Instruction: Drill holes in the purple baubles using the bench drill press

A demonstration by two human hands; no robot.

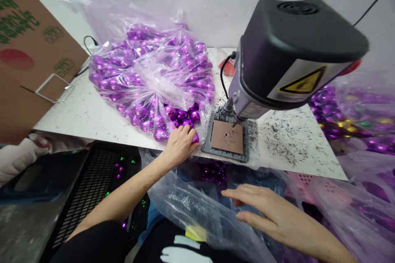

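Note:
A large clear plastic bag [160, 84] full of shiny purple mirrored balls [135, 111] sits on the white table. At its mouth my left hand [180, 144] has its fingers curled over a purple ball [195, 138], partly hidden by them. My right hand [262, 209] hovers over an open clear plastic bag [197, 203] below the table edge. Its fingers are stretched out, with nothing between them and the thumb. More purple balls [214, 172] show inside that lower bag. Right of my left hand stands a bench drill [296, 53] over a brown square board [226, 136] with a small hole.
Dark shavings [280, 144] litter the white table [311, 160] around the drill base. A cardboard box [37, 49] stands at left, near another person's sleeve [18, 160]. A black crate [95, 176] is below, and bagged purple balls [327, 107] lie at right.

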